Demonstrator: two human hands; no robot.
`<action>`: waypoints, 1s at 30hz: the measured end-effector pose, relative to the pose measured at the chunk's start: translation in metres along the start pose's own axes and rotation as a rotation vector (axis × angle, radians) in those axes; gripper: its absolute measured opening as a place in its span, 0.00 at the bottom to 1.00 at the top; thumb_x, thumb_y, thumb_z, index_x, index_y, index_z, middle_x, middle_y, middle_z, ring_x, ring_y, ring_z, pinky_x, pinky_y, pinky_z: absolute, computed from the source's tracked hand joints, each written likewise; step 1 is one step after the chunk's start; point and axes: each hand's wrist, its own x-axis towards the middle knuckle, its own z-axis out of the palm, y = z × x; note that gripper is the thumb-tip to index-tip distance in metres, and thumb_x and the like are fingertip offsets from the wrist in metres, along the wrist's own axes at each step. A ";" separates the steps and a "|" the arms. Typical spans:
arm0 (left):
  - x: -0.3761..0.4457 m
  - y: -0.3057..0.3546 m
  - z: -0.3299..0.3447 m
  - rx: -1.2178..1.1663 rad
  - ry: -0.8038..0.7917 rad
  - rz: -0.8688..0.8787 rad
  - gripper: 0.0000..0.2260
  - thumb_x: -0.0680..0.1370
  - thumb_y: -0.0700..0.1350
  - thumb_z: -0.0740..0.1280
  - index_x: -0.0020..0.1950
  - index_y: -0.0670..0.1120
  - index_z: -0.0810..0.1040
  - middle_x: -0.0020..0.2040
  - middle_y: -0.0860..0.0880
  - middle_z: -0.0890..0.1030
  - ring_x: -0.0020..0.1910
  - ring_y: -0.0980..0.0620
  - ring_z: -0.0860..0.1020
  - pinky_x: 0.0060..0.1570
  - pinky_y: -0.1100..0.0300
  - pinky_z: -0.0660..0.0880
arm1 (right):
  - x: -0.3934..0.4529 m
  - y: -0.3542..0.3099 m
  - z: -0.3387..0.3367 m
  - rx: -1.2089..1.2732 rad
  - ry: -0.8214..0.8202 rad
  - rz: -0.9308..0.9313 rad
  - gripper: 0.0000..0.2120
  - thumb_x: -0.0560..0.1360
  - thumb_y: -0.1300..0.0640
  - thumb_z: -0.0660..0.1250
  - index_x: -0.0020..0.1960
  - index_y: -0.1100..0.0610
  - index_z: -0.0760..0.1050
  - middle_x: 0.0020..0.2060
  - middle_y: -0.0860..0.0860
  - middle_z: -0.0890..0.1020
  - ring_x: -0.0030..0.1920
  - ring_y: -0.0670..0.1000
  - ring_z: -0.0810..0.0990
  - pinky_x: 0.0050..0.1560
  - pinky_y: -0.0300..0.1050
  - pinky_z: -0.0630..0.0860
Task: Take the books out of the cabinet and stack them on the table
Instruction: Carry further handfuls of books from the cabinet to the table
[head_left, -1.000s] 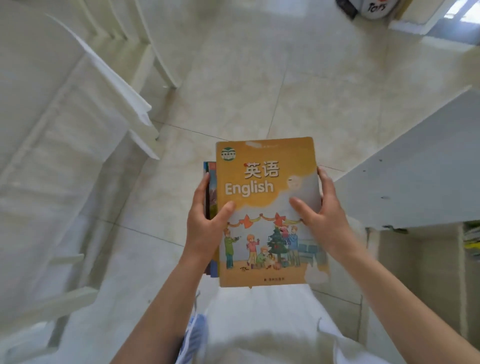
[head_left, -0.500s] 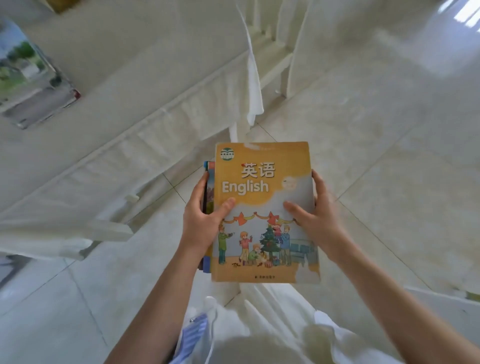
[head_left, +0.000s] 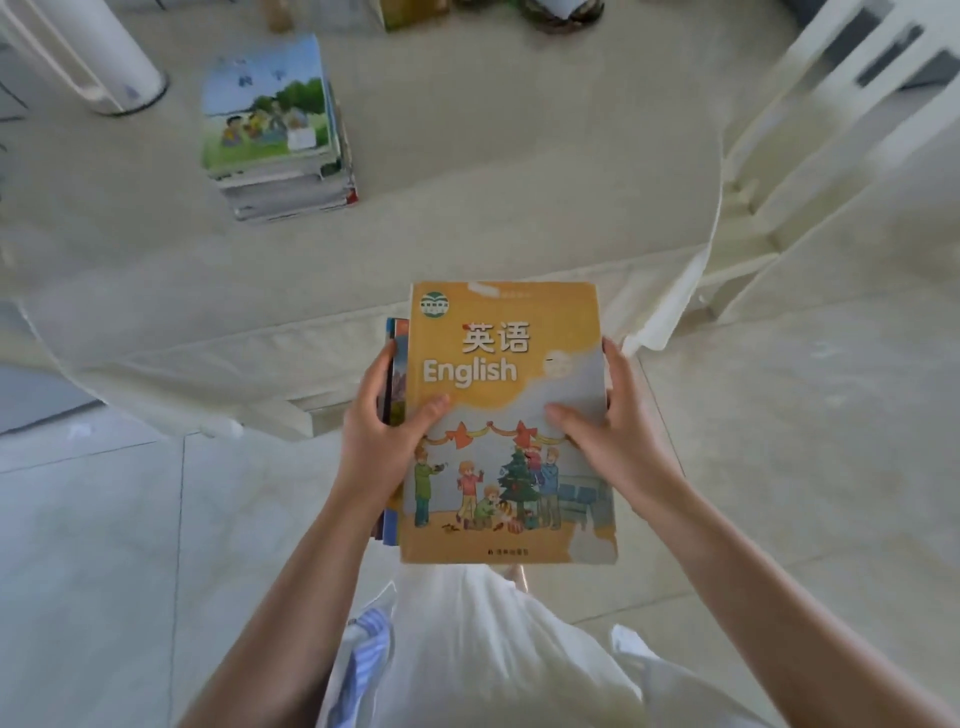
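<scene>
Left hand (head_left: 382, 441) and right hand (head_left: 610, 441) grip a bundle of books (head_left: 506, 415) by its sides, thumbs curled over the English cover, above the floor before the table (head_left: 467, 208). Lower books mostly hidden. A stack (head_left: 275, 130) sits on the table.

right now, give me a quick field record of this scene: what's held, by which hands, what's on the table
held: orange English book on top of a few more books
left hand: grips the left edge, thumb on the cover
right hand: grips the right edge, thumb on the cover
table: white cloth, stack of books at far left
held books vs table: in front of its near edge, not set down
</scene>
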 end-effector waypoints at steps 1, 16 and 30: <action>0.011 0.001 -0.008 -0.002 0.027 -0.004 0.30 0.71 0.56 0.75 0.69 0.65 0.67 0.52 0.64 0.83 0.46 0.59 0.84 0.34 0.67 0.79 | 0.014 -0.007 0.009 -0.002 -0.021 -0.005 0.40 0.70 0.56 0.74 0.72 0.38 0.53 0.62 0.48 0.77 0.56 0.52 0.80 0.56 0.59 0.78; 0.164 0.039 -0.095 -0.046 0.002 0.012 0.32 0.72 0.49 0.75 0.68 0.68 0.64 0.56 0.60 0.82 0.51 0.58 0.83 0.38 0.63 0.81 | 0.143 -0.096 0.096 0.003 0.007 -0.008 0.37 0.69 0.60 0.75 0.70 0.44 0.59 0.55 0.51 0.81 0.48 0.48 0.83 0.44 0.47 0.82; 0.271 0.048 -0.063 -0.002 0.058 -0.154 0.44 0.59 0.59 0.79 0.72 0.52 0.67 0.48 0.65 0.83 0.44 0.62 0.84 0.35 0.64 0.81 | 0.268 -0.122 0.064 -0.047 -0.051 0.141 0.37 0.62 0.60 0.80 0.67 0.51 0.67 0.49 0.46 0.83 0.46 0.46 0.82 0.42 0.45 0.80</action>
